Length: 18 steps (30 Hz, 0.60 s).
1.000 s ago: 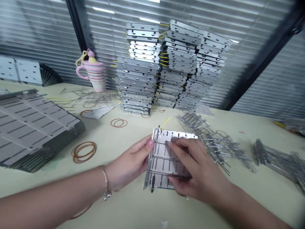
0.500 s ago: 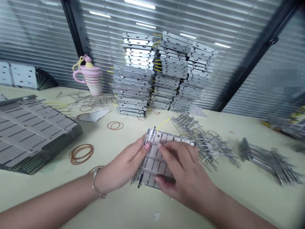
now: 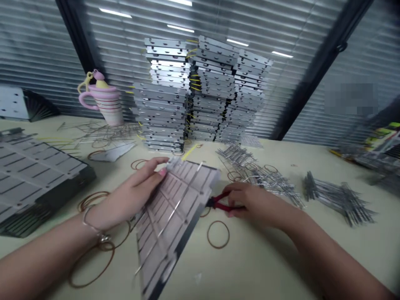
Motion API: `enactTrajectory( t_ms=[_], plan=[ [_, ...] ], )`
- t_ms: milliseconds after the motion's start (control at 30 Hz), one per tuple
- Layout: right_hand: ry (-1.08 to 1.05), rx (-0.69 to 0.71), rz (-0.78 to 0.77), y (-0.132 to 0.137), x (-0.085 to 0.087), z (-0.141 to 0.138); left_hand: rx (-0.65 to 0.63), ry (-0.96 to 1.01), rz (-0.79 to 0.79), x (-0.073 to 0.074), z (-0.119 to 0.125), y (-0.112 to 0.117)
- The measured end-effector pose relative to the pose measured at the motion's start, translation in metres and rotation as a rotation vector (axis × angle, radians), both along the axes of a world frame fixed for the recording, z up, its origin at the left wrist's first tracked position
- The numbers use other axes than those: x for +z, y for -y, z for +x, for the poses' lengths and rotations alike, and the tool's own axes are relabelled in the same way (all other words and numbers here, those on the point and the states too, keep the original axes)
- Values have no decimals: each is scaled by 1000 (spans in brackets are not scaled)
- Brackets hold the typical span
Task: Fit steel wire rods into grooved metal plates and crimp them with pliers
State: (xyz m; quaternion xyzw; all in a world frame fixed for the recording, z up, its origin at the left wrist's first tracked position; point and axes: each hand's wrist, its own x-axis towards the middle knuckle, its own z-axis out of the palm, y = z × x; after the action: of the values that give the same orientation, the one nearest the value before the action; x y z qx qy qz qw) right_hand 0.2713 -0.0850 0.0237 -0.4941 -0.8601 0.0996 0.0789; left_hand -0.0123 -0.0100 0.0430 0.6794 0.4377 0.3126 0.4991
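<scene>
My left hand (image 3: 145,181) is closed on the upper left edge of a flat grey slotted metal panel (image 3: 181,196), thumb on its face. The panel is tilted, its lower end toward me. Thin metal rods cross its face, and a yellow strip (image 3: 190,152) sticks out at its top. Just right of the panel, my right hand (image 3: 246,200) has its fingers round the red handles of a pair of pliers (image 3: 222,202). The pliers' dark jaws are close to the panel's right edge; whether they touch it I cannot tell.
Tall stacks of metal panels (image 3: 165,112) stand at the back, beside a pink-and-white cup (image 3: 108,104). Another panel pile (image 3: 37,171) lies at left. Loose metal rods (image 3: 265,179) and a rod bundle (image 3: 340,198) lie at right. Brown rubber bands (image 3: 218,234) are scattered on the table.
My right hand has left the panel's face, moved right and taken hold of the red pliers. My left hand has shifted left and tilted the panel. The whole view has turned slightly.
</scene>
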Motion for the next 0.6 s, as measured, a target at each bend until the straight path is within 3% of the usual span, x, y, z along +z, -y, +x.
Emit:
enactTrajectory(
  t_ms=[100, 200, 300, 433, 600],
  plan=[
    [35, -10, 0, 3, 0, -2, -163, -199, 69, -3, 4, 10],
    [100, -3, 127, 5, 2, -2, -484, -250, 28, -7, 6, 13],
    [145, 33, 293, 5, 5, 3, -693, -333, -61, -13, 6, 10],
    [128, 44, 479, 5, 8, 11, -781, -355, -95, -18, 6, 4],
    [90, 84, 454, 10, 6, 2, -787, -286, -101, -20, 7, 0]
  ],
)
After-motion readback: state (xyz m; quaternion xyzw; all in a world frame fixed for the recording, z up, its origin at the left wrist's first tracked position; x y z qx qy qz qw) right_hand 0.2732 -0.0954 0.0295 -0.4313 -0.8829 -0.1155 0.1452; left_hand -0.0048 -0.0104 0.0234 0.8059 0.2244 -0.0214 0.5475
